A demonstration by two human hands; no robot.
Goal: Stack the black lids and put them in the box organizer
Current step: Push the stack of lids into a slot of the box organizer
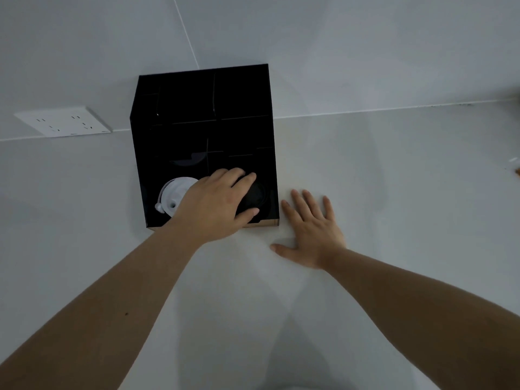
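A black box organizer (202, 108) with several compartments stands on the white counter against the wall. My left hand (213, 206) reaches into its front right compartment, fingers curled around the black lids (257, 197), which are hard to tell apart from the dark box. In the front left compartment lie white lids (176, 194), partly hidden by my left hand. My right hand (312, 229) rests flat on the counter just right of the organizer, fingers spread, holding nothing.
A white wall socket (63, 121) sits on the wall left of the organizer. The white counter (394, 178) stretches to the right. A small brownish object (517, 171) shows at the far right edge.
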